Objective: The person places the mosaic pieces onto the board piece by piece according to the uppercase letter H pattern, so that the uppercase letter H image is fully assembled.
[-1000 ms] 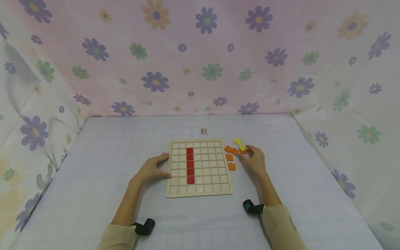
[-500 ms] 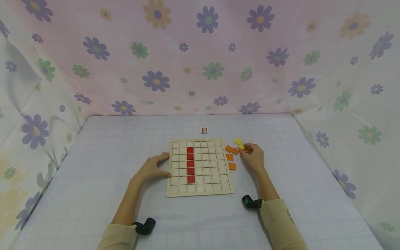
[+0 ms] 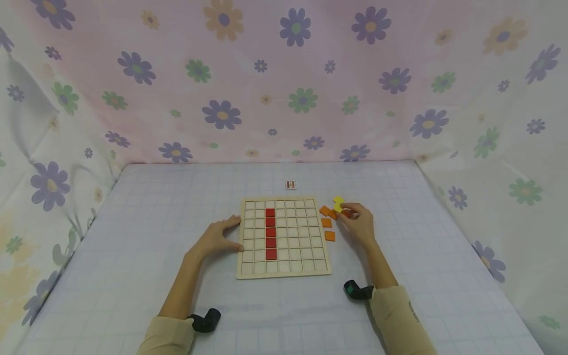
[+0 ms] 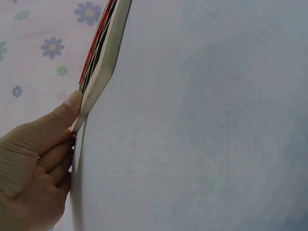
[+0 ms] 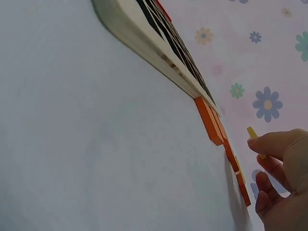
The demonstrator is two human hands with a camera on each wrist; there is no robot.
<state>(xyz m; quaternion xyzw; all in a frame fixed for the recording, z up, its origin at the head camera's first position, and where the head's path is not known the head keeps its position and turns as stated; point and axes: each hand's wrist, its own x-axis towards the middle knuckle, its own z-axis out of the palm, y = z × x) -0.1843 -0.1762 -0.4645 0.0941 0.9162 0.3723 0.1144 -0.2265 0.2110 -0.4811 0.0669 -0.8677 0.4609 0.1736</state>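
A square wooden grid board [image 3: 295, 242] lies flat on the table, with a column of several red tiles [image 3: 271, 231] in its cells. At the board's left edge, my left hand [image 3: 216, 238] rests its thumb and fingertips, spread apart. My right hand [image 3: 361, 224], beyond the board's right side, pinches a yellow tile [image 5: 252, 133] between thumb and fingers, raised above the other tiles in the right wrist view. Near it are a second yellow tile [image 3: 338, 199] and several loose orange tiles [image 3: 326, 223]; the right hand partly covers one of these.
Behind the board lies a small printed card [image 3: 290, 185]. Black wrist cameras [image 3: 206, 321] sit at both sleeves, over the pale table cloth [image 3: 284, 315]. Flower-patterned fabric [image 3: 266, 88] stands at the back and sides.
The right hand's fingertips have closed on the yellow tile and shifted it slightly left, from over an orange tile. The left hand and the board stay put.
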